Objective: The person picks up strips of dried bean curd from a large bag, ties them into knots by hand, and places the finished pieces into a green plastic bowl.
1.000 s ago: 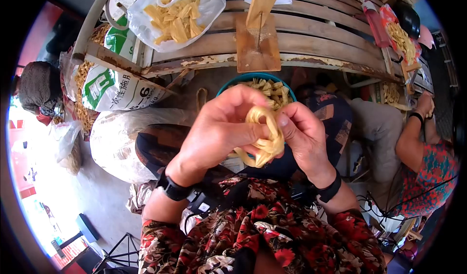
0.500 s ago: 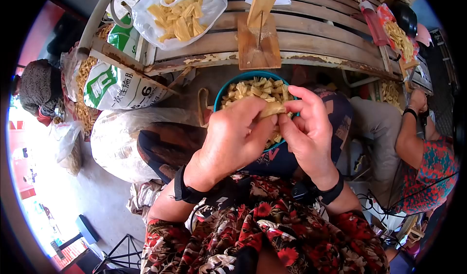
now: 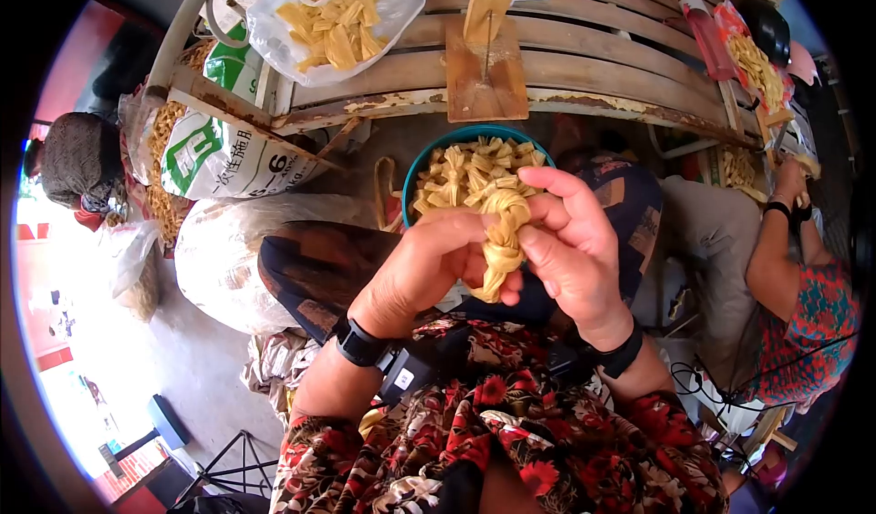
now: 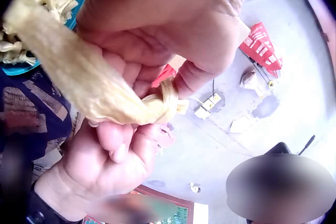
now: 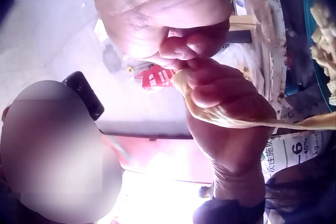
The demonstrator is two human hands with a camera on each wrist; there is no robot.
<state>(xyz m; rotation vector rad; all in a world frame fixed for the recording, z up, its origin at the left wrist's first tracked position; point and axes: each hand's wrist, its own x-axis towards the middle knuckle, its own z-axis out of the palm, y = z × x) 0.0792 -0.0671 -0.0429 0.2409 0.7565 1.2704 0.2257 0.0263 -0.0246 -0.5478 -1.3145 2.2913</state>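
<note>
A soft yellow strip (image 3: 504, 227), looped into a knot, is held over the near side of a teal basin (image 3: 412, 169). My left hand (image 3: 433, 257) pinches it from the left, thumb laid along it. From the right, the thumb and fingers of my right hand (image 3: 577, 263) grip its edge, the upper fingers spread. In the left wrist view the strip (image 4: 79, 71) runs flat and wide from a tight loop between both hands. A long tail (image 5: 247, 122) trails past the left fingers in the right wrist view. Short yellow knots (image 3: 456, 172) heap in the basin.
A slatted bench (image 3: 584, 85) spans the far side, bearing a wooden stand with a spike (image 3: 485, 81) and a plastic bag of yellow pieces (image 3: 397, 17). A printed white sack (image 3: 219, 163) stands at left. Another person's arm (image 3: 771, 254) is at right.
The strip was an open loop a second ago and is now a twisted knot. Both hands shifted around it, dipping over the basin half a second ago; more of the basin shows now.
</note>
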